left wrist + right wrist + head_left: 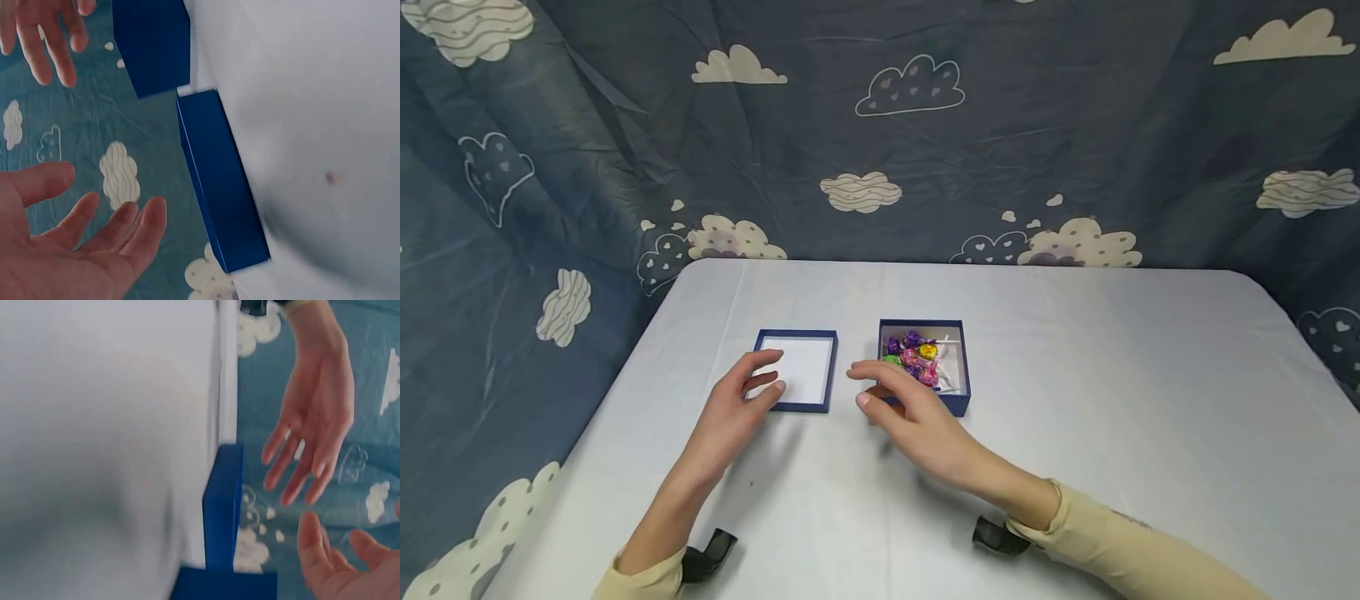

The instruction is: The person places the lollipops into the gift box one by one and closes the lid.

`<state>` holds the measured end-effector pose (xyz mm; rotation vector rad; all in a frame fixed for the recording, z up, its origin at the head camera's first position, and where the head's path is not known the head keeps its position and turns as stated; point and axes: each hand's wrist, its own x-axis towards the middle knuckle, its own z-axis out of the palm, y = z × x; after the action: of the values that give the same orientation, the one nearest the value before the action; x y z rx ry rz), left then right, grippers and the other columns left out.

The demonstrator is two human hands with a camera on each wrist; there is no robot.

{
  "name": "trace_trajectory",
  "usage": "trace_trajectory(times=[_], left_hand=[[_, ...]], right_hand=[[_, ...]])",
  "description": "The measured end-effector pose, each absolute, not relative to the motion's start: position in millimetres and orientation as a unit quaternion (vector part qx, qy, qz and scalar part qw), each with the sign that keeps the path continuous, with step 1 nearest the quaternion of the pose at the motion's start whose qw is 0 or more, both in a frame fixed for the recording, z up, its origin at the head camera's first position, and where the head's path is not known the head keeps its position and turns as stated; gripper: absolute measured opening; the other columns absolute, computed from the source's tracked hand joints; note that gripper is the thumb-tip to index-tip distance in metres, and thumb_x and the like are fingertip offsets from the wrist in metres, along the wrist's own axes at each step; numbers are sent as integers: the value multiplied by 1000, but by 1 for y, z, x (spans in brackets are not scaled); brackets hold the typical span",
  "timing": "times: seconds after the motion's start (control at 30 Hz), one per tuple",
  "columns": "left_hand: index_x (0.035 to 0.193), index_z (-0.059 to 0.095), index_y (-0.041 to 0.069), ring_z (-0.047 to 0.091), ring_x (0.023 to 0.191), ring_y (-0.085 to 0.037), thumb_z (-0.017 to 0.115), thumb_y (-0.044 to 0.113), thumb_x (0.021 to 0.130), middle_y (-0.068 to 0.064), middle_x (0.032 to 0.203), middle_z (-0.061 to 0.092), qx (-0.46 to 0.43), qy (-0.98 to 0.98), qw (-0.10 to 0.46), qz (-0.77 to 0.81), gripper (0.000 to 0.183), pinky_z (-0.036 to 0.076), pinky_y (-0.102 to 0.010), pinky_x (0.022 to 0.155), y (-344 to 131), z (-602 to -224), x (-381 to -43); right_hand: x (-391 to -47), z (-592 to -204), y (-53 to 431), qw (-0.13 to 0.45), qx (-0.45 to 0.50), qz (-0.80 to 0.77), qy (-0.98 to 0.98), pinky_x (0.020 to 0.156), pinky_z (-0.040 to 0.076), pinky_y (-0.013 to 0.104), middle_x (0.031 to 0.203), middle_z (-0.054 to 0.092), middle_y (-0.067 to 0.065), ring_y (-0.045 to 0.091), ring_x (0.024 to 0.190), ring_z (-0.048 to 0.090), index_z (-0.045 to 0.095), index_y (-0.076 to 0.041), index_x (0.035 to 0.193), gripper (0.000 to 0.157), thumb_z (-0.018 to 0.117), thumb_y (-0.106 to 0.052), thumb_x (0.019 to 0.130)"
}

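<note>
A shallow blue box lid [832,375] with a white inside lies open side up on the table. My left hand [736,412] hovers over its left side, fingers loosely bent and holding nothing. To the right stands a blue box [957,406] with lollipops [912,358] in purple, pink, yellow and green wrappers, their white sticks pointing right. My right hand [928,429] is above the box's front left corner, partly hiding it, with relaxed fingers and nothing in them. In the left wrist view, the left palm [75,262] is bare, apart from the lid's blue side [222,181].
A white cloth covers the table [1112,400]. Behind it hangs a dark blue curtain [1037,125] with a cloud print. Black straps [709,557] stick out beside both wrists, and a small dark speck [751,483] marks the cloth near the left forearm.
</note>
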<state>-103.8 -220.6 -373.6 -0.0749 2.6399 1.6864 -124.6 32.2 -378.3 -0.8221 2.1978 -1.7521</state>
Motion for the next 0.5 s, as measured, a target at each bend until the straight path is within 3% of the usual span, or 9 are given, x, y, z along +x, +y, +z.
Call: trace_trajectory(times=[0.17,0.3,0.5], left_hand=[[140,48,9,47,130,-29,57,16,100,-10,147,44,-41,858,-13,512,42,40,-50,104,-238,-375,-105],[140,48,7,45,130,-31,54,14,101,-12,146,44,-60,863,-13,501,40,40,-50,103,-249,-378,-109],[143,45,4,45,130,-33,46,10,102,-16,149,40,-93,845,18,526,42,38,-49,105,-264,-384,-119]], right_hand=[[-119,-383,16,140,-261,-618,728,94,48,39,149,41,0,22,123,53,54,-13,137,37,53,-25,102],[-118,-390,3,164,-244,-636,714,97,46,45,152,36,1,26,129,48,50,-14,141,40,53,-24,102],[-120,-403,-18,186,-241,-618,725,110,35,40,159,24,0,24,140,35,42,-14,147,49,54,-28,101]])
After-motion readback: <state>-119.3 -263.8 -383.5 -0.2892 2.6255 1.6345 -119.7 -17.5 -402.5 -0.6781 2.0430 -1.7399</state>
